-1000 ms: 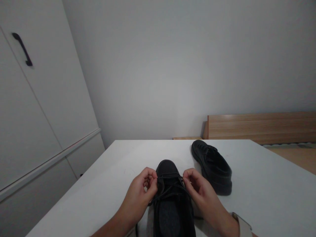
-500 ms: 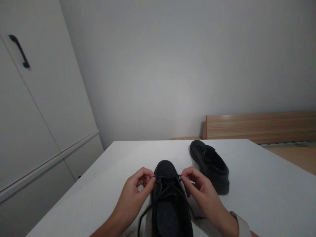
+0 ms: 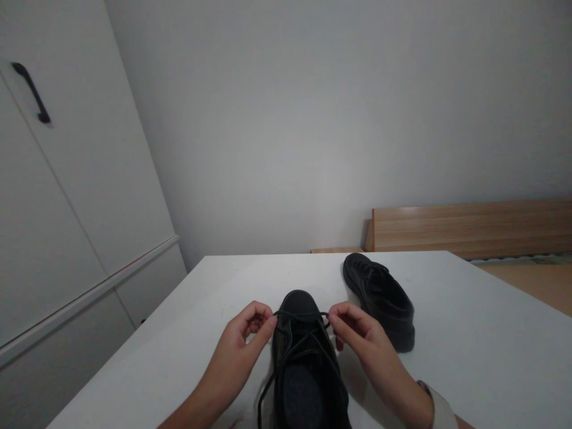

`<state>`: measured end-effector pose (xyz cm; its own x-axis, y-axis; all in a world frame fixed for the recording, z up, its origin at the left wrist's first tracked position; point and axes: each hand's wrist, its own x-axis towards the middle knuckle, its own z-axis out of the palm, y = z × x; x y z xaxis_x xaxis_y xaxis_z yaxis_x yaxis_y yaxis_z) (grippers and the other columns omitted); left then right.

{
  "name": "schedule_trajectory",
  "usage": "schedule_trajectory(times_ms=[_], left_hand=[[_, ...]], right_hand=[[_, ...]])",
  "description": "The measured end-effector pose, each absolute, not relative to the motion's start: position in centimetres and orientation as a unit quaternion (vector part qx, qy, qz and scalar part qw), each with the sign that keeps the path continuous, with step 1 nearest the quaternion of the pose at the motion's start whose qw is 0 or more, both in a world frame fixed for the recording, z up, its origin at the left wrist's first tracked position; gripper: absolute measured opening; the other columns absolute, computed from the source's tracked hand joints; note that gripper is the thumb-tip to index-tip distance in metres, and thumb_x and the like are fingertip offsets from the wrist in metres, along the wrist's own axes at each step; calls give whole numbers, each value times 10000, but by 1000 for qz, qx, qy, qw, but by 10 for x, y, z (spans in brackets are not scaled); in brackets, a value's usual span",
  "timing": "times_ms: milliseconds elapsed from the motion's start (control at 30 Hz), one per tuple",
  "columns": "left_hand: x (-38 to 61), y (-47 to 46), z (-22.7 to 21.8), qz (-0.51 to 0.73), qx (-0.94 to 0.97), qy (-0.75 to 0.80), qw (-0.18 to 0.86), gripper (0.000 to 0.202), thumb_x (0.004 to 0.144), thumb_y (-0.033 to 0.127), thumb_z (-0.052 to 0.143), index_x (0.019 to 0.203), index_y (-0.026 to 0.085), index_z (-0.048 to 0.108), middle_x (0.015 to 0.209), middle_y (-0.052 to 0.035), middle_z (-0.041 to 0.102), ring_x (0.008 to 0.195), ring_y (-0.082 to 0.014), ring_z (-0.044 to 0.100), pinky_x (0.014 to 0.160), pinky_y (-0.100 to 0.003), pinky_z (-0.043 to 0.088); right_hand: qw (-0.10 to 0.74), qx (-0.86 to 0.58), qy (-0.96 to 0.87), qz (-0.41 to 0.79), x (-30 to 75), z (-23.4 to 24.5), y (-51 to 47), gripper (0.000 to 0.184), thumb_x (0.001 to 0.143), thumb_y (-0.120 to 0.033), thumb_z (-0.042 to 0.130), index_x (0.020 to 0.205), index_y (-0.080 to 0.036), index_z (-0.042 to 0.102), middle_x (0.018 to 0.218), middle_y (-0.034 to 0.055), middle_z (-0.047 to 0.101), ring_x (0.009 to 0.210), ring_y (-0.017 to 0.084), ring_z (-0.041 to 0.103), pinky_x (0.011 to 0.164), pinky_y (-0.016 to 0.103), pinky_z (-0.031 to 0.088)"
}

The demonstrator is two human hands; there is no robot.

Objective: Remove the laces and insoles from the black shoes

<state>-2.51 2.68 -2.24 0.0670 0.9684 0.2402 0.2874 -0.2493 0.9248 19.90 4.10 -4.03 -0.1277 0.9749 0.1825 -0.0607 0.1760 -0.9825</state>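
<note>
A black shoe (image 3: 300,302) lies in front of me, toe pointing away and opening toward me. Its black shoelace (image 3: 298,314) stretches across the front of the lacing between both hands. On the left side, my left hand (image 3: 243,345) pinches the lace between thumb and forefinger. My right hand (image 3: 364,339) pinches it on the opposite side in the same way. Lower down, the lace crosses over the tongue, and a loose end hangs along the shoe's left side. A wide light band circles my right wrist.
A second black shoe (image 3: 393,310) rests beyond my right hand on the white table (image 3: 469,333). White cabinet doors with a black handle (image 3: 32,92) stand at the left. Behind the table are a grey wall and a wooden headboard (image 3: 447,229).
Both hands have drawn slightly apart, the left one farther outward, and the lace between them spans wider and lifts off the shoe. The loose lace ends have shifted. The second shoe stays put.
</note>
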Motion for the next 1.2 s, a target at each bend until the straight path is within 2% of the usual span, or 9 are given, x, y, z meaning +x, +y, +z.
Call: schedule_trajectory(times_ms=[133,333,567,767,967,1200], left_hand=[[-24,28,-25,426,653,483,397,300,824,469,608,775,174,584,716,-5,527,696,-183,475,666,-279,371],[-28,27,-19,505,603,485,382,327,821,496,631,757,180,574,735,-3,523,736,-186,489,698,-273,384],[-28,32,-30,425,648,470,421,352,809,513,659,778,164,627,725,-19,567,727,-194,512,689,-275,386],[-30,30,-23,524,577,481,402,370,789,532,682,724,178,597,716,3,536,732,-181,503,698,-259,393],[-25,30,-34,470,603,473,438,350,768,500,709,780,158,639,742,-25,595,753,-200,535,722,-281,407],[-30,32,-31,547,560,486,389,369,789,530,693,721,180,600,703,13,534,721,-173,504,698,-252,399]], right_hand=[[492,-395,-579,517,199,-44,45,449,715,-606,759,763,-177,637,700,-5,550,633,149,485,585,271,408],[552,-418,-558,457,207,-46,49,394,776,-580,716,783,-192,644,678,-16,518,643,158,467,606,276,404],[495,-402,-590,494,204,-46,46,406,753,-579,728,758,-183,637,728,4,545,689,174,483,639,289,391],[564,-434,-540,449,209,-45,48,423,766,-616,701,785,-198,632,691,-18,517,661,168,483,653,296,396],[498,-402,-581,503,203,-46,48,454,721,-624,736,734,-186,614,700,-5,528,678,174,481,631,289,391],[571,-435,-529,453,207,-47,49,439,778,-632,686,735,-202,606,666,-23,507,645,163,487,646,288,397]])
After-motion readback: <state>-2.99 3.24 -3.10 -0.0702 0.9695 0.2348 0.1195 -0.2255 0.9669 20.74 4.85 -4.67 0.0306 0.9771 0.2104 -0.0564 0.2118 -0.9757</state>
